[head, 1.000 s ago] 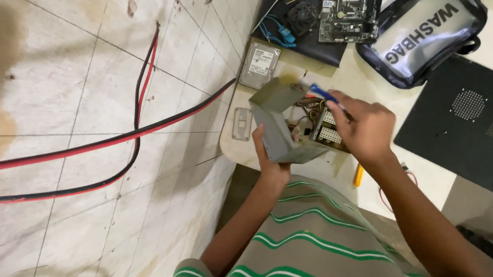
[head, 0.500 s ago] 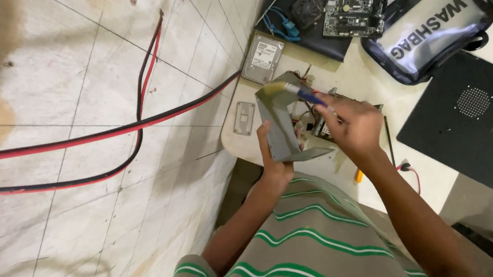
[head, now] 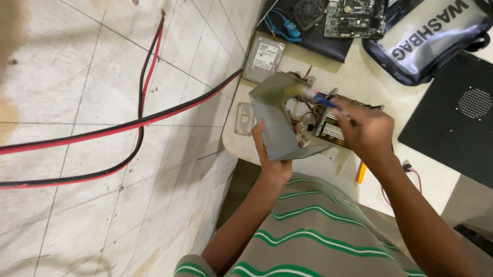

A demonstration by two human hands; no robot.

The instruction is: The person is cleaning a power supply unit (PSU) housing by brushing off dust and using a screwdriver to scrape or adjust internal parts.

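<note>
Head view: left hand (head: 274, 157) grip clamps grey metal casing (head: 280, 119) (tilted); right hand (head: 367, 130) pinches blue-handled screwdriver (head: 322, 98).

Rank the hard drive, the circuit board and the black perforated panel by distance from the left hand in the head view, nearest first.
From the left hand, which grips the grey metal casing:
1. Hard drive, just above the hand near the table's edge.
2. Circuit board, farther up, at the top of the view.
3. Black perforated panel, far to the right, past the right hand.
</note>
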